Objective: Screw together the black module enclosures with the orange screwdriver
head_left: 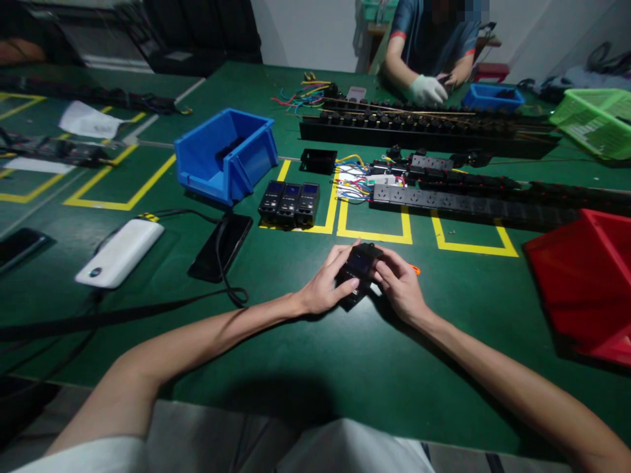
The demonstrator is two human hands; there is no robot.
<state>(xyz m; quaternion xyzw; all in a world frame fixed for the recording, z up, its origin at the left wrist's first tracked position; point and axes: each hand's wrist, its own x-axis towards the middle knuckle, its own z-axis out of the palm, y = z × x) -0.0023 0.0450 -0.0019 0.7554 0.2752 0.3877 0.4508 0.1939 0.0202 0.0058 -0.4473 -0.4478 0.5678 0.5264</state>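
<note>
Above the green table, both hands hold a small black module with a dark screen point(361, 264). My left hand point(328, 279) grips its left side, with the thumb across the lower front. My right hand point(401, 282) has its fingers closed on the right edge. A darker flat part point(351, 303) shows under the module; whether it is joined to it I cannot tell. Just behind the right fingers pokes out a bit of an orange object point(415, 269), mostly hidden. Farther off, three similar black modules point(290, 203) sit side by side.
A blue bin point(227, 161) stands behind the modules, a red bin point(586, 282) at right. Black socket strips point(444, 200) with loose wires lie across the table. A phone point(221, 246), white power bank point(121, 253) and cables occupy the left. Opposite, a co-worker's gloved hand point(428, 89) works.
</note>
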